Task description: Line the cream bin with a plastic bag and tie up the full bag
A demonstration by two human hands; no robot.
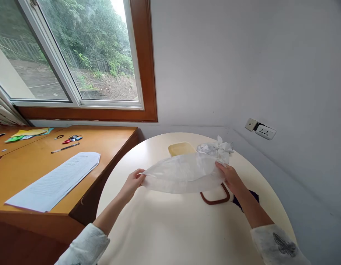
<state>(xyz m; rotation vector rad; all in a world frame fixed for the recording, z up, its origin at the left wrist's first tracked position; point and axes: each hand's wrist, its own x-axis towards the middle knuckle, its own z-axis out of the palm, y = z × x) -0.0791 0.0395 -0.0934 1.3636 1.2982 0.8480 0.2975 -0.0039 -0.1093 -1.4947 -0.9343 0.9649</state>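
Note:
A translucent white plastic bag (184, 173) is stretched sideways above the round table, its middle bulging a little. My left hand (135, 182) pinches its left end between thumb and fingers. At the other end, my right hand (228, 176) grips the bag's right corner. Behind the bag lies a pale yellow tray-like piece (181, 148), partly covered by it. A crumpled white plastic bag (218, 148) sits just beyond my right hand. Under the bag's lower right edge shows a brown rounded frame (216, 201), its upper part hidden.
The round cream table (170, 228) stands against the white wall. A dark cloth-like item (252, 198) lies under my right forearm. On the wooden desk (109, 147) at left are papers (60, 180), a pen (65, 148), keys (73, 138) and coloured sheets (29, 133). A wall socket (266, 131) is at right.

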